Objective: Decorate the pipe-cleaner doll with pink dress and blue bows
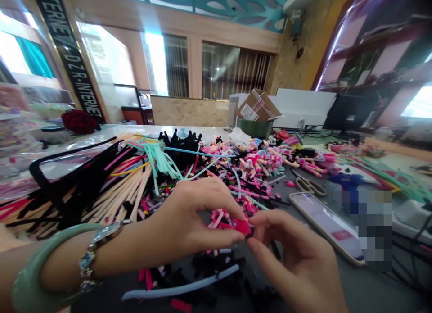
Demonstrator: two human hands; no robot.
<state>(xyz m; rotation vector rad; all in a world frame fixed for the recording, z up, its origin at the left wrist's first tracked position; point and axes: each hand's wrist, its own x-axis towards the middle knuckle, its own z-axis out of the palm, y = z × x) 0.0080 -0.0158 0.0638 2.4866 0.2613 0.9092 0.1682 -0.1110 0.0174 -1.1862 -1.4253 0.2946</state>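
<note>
My left hand [199,214] reaches in from the left, wearing a pale green bangle [25,277] and a bracelet watch [106,232]. Its thumb and fingertips pinch a small bright pink piece [242,226], fuzzy like pipe cleaner. Close against it, my right hand [297,254] has its thumb and forefinger pressed near the piece's dark end; what lies between those fingertips is too small to make out. Beneath both hands lie scattered pink and black offcuts. A light blue pipe cleaner [182,283] lies in front of them.
Bundles of beige pipe cleaners [114,200] and mint ones [160,157] lie left. Small pink figures [266,162] are heaped behind. Scissors [312,185], a phone [327,227] and a blue tool [349,182], partly blurred out, lie right. A cardboard box [258,106] stands at the back.
</note>
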